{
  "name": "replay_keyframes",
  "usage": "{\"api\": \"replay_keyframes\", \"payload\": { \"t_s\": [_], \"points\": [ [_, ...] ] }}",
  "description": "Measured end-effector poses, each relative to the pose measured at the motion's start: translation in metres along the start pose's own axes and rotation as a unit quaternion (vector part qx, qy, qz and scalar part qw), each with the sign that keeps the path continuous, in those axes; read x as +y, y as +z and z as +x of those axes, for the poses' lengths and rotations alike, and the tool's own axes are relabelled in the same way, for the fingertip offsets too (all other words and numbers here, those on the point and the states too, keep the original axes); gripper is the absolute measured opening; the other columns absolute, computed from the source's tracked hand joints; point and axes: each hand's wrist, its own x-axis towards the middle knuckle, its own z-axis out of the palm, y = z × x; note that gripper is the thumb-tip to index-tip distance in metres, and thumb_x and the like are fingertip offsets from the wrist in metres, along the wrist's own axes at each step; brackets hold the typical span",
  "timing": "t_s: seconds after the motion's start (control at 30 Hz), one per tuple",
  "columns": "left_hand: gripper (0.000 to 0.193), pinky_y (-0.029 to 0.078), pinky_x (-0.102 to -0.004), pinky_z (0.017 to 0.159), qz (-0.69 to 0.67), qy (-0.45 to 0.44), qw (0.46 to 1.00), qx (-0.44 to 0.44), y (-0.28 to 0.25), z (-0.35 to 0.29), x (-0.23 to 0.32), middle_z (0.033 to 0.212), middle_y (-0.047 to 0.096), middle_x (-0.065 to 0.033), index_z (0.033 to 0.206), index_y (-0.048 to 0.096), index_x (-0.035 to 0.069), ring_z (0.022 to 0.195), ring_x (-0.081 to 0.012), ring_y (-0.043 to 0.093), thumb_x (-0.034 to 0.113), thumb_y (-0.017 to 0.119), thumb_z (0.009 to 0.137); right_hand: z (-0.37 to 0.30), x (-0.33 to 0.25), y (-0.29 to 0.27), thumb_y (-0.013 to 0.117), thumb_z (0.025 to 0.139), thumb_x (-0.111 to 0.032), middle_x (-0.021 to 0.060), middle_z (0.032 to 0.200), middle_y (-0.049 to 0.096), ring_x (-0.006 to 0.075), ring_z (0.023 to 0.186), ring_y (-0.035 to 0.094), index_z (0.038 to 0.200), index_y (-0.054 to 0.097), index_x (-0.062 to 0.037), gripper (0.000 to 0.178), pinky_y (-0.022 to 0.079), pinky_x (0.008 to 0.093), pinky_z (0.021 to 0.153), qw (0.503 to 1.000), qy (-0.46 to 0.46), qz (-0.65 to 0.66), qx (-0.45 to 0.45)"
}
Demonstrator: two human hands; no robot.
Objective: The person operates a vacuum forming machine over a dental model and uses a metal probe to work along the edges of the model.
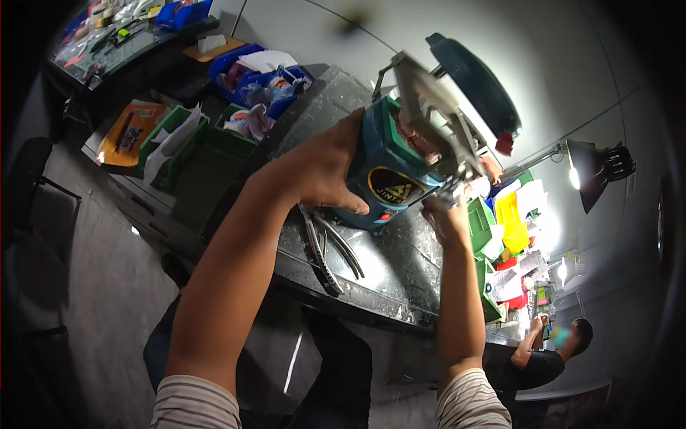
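A teal machine (368,168) stands on a dark bench (396,268) directly in front of the person, near the bench's front edge. Its front carries an oval black label (395,184) with a red button (386,216) below. A metal frame (429,93) covers much of its open top, with something reddish showing beneath, and a long, dark teal bar (475,82) rises above it. The left hand (325,168) grasps the machine's left side, thumb across the front near the bottom and fingers reaching around toward the back. The right hand (450,220) is at the machine's right side, fingers curled up by a shiny metal part (451,191); glare and blur hide whether they grip it. Below the left hand, a long-handled tool (321,250) lies on the bench, its handles pointing toward the person. To the right are green bins (483,227), a yellow packet (509,218) and a lit lamp (587,171). Farther down that side, a person in black (547,363) sits with both hands raised. At left are a blue bin (220,70), more green bins (182,161) and an orange envelope (118,146).
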Motion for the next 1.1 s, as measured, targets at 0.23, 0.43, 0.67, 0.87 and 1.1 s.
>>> {"api": "replay_keyframes", "payload": {
  "t_s": [0.23, 0.43, 0.67, 0.87, 1.1],
  "points": [
    [0.127, 0.037, -0.0436, 0.115, -0.077, -0.106, 0.991, -0.027, -0.021, 0.011, 0.027, 0.146, 0.047, -0.0247, 0.153, 0.025, 0.002, 0.139, -0.0402, 0.043, 0.020, 0.098, 0.051, 0.022, -0.077, -0.059, 0.064, 0.094, -0.022, 0.0085, 0.072, 0.062, 0.0048, 0.045, 0.043, 0.090, 0.065, 0.0006, 0.024, 0.026, 0.0179, 0.037, 0.955, 0.245, 0.156, -0.061],
    [0.127, 0.038, -0.0437, 0.115, -0.089, -0.103, 0.990, -0.034, -0.024, 0.010, 0.025, 0.146, 0.048, -0.0253, 0.152, 0.028, 0.002, 0.137, -0.0400, 0.046, 0.023, 0.099, 0.049, 0.026, -0.071, -0.061, 0.064, 0.094, -0.026, 0.0047, 0.070, 0.061, 0.0048, 0.045, 0.044, 0.094, 0.066, 0.0026, 0.028, 0.028, 0.0184, 0.037, 0.928, 0.308, 0.194, -0.079],
    [0.126, 0.037, -0.0429, 0.115, -0.047, -0.123, 0.991, -0.029, -0.024, 0.010, 0.033, 0.146, 0.048, -0.0252, 0.152, 0.028, 0.000, 0.138, -0.0389, 0.045, 0.026, 0.099, 0.051, -0.039, -0.026, -0.032, 0.072, 0.094, -0.032, 0.0222, 0.134, 0.059, 0.0270, 0.118, 0.059, 0.143, 0.043, 0.0048, 0.067, 0.050, 0.0403, 0.098, 0.989, 0.021, 0.074, -0.126],
    [0.128, 0.037, -0.0429, 0.116, -0.055, -0.142, 0.988, -0.031, -0.023, 0.010, 0.034, 0.147, 0.048, -0.0241, 0.152, 0.028, 0.002, 0.138, -0.0379, 0.045, 0.028, 0.100, 0.050, -0.067, -0.016, 0.053, 0.092, 0.072, -0.022, 0.0229, 0.134, 0.061, 0.0358, 0.125, 0.059, 0.150, 0.032, 0.0026, 0.101, 0.050, 0.0434, 0.103, 0.981, -0.070, -0.179, -0.010],
    [0.130, 0.035, -0.0428, 0.117, -0.060, -0.138, 0.988, -0.022, -0.020, 0.009, 0.031, 0.148, 0.046, -0.0234, 0.153, 0.028, 0.002, 0.140, -0.0368, 0.043, 0.028, 0.100, 0.048, -0.066, -0.025, 0.065, 0.092, 0.070, -0.015, 0.0174, 0.107, 0.074, 0.0298, 0.102, 0.072, 0.132, 0.052, -0.0041, 0.075, 0.054, 0.0392, 0.086, 0.977, -0.084, -0.194, 0.038]
  ]
}}
